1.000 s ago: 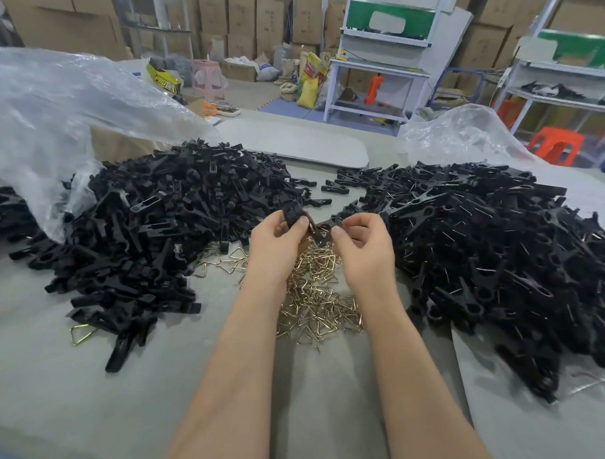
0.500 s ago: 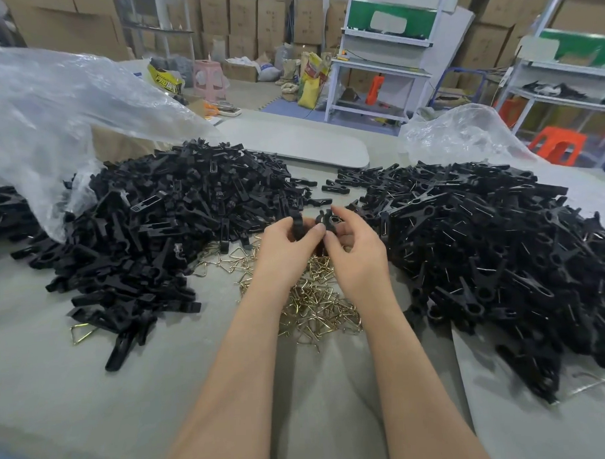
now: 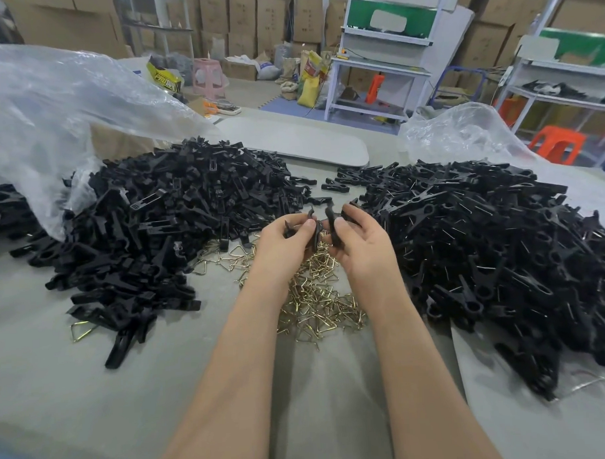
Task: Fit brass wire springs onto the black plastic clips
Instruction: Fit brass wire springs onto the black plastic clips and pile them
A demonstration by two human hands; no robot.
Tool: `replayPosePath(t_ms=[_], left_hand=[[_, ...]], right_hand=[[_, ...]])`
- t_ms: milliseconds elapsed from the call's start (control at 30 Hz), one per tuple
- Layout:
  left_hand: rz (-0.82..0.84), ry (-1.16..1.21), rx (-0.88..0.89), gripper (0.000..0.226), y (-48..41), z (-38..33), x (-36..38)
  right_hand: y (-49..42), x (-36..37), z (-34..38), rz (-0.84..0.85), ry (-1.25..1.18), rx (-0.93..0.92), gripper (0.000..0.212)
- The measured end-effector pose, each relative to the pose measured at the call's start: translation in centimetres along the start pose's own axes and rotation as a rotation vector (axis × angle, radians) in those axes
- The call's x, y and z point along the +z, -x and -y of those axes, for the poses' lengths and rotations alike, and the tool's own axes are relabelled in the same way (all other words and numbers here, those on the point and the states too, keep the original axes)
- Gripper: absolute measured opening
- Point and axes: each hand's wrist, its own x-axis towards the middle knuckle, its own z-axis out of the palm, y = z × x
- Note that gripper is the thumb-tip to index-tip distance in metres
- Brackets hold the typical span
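My left hand (image 3: 288, 242) and my right hand (image 3: 361, 242) meet above the middle of the table, each pinching part of a black plastic clip (image 3: 323, 221) held between them. Its two curved jaws stick up between my fingertips. Whether a spring sits on it is hidden by my fingers. Below my hands lies a heap of brass wire springs (image 3: 317, 297). A large pile of black clip pieces (image 3: 163, 220) spreads to the left. Another pile of black clips (image 3: 500, 250) with wires showing lies to the right.
The grey table (image 3: 59, 375) carries a clear plastic bag (image 3: 50, 111) at the far left and another clear bag (image 3: 462, 134) at the far right. A lone spring (image 3: 81, 329) lies near the left pile. Cardboard boxes, shelving and stools stand behind.
My hands drew closer and lifted slightly; the clip pieces now stand upright between my fingertips, jaws pointing up, where earlier my left hand held one piece apart.
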Motion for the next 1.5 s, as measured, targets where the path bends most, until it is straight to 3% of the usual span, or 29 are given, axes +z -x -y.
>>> replayPosePath(t_ms=[133,300,433,533,700,833,1000,1133,1233,1300,1367,1500], left_hand=[[-0.008,-0.058,0.039,0.013,0.2,0.0,0.0],[-0.064,-0.167,0.164,0.017,0.0,0.0,-0.2],[-0.112,-0.26,0.208,0.013,-0.3,0.0,-0.2],[-0.097,-0.249,0.189,0.015,-0.4,0.1,-0.4],[-0.035,-0.228,0.175,0.014,-0.3,0.0,-0.4],[0.0,-0.225,0.178,0.016,-0.1,-0.1,-0.3],[0.032,-0.14,0.122,0.008,-0.2,-0.1,-0.6],[0.177,0.177,-0.042,0.024,-0.1,-0.6,-1.0],[0.3,0.195,-0.105,0.021,0.0,-0.7,-1.3],[0.312,0.132,-0.076,0.014,0.2,-0.8,-1.2],[0.201,0.133,-0.045,0.02,0.2,-0.8,-1.1],[-0.083,0.389,-0.06,0.016,-0.5,-0.8,-2.1]], right_hand=[[0.3,0.6,-0.3,-0.057,0.392,-0.164,0.015],[0.6,1.0,-0.7,-0.042,0.67,-0.248,0.032],[0.3,0.5,-0.6,-0.104,0.468,-0.204,0.027],[0.1,0.5,-0.4,-0.042,0.217,-0.084,0.019],[0.1,0.4,-0.5,0.017,0.361,-0.184,0.033],[0.1,0.1,-0.6,-0.007,0.482,-0.219,0.023],[0.2,-0.2,-0.3,-0.029,0.409,-0.196,0.023],[0.2,-0.4,0.2,0.088,0.079,-0.022,0.019],[0.1,-0.6,0.6,0.174,-0.067,0.058,0.023],[0.1,-0.5,0.5,0.156,-0.021,0.068,0.017],[0.1,-0.3,0.3,0.064,0.059,0.084,0.012],[0.1,-1.1,-0.3,-0.083,0.822,-0.137,0.023]])
